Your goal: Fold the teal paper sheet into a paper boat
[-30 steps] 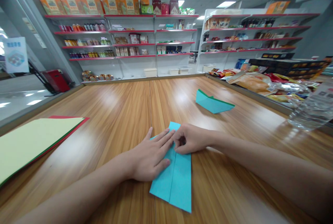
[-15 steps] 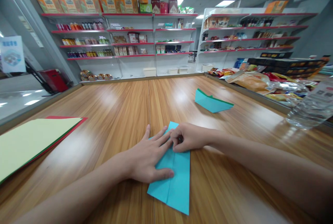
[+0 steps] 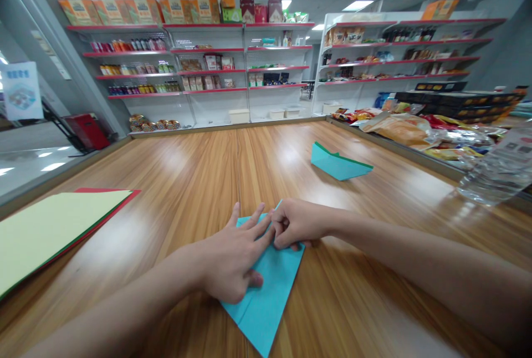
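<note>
A folded sheet of blue paper (image 3: 270,297) lies on the table in front of me, turned at a slant with one corner pointing towards me. My left hand (image 3: 233,258) rests on its left part, fingers spread and thumb bent over the paper. Against the left fingertips, my right hand (image 3: 297,222) is closed at the paper's upper right part, its fingers curled and pressed together. The hands hide much of the upper paper. Farther off to the right sits a folded blue paper boat (image 3: 338,163) with a green edge.
A stack of yellow, green and red paper sheets (image 3: 62,225) lies at the left. On the right are a clear plastic bottle (image 3: 494,175) and bagged snacks (image 3: 407,131) beyond the table's raised edge (image 3: 399,150). Stocked shelves (image 3: 211,71) stand behind the table.
The blue paper has turned clockwise, its near end swinging left and its far end right. My left thumb has drawn in. My right hand has hardly moved.
</note>
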Demonstrator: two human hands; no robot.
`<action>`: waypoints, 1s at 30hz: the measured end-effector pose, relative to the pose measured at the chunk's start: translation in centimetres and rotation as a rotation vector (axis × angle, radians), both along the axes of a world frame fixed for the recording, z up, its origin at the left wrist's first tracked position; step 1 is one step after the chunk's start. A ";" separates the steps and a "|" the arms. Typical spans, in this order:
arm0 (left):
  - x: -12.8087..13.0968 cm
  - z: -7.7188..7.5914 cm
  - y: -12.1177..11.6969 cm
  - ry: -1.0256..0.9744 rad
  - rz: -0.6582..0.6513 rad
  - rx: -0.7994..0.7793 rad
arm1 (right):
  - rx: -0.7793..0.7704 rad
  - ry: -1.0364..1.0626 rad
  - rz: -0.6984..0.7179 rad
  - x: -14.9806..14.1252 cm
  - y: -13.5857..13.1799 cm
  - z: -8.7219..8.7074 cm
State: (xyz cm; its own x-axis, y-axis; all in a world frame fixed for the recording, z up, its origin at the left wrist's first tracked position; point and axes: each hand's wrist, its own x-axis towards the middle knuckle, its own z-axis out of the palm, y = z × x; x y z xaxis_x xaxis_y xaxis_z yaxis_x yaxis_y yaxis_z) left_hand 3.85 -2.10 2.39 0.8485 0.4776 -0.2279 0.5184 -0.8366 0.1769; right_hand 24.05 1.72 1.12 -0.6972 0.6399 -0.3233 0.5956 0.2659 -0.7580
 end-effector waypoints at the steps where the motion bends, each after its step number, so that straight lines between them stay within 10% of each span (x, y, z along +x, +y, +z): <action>1: 0.2 0.1 -0.6 0.032 0.009 0.021 | -0.018 0.003 -0.004 0.0 0.1 0.1; 30: -0.1 0.0 -1.7 0.075 0.042 0.055 | -0.173 -0.108 -0.154 0.9 1.7 0.8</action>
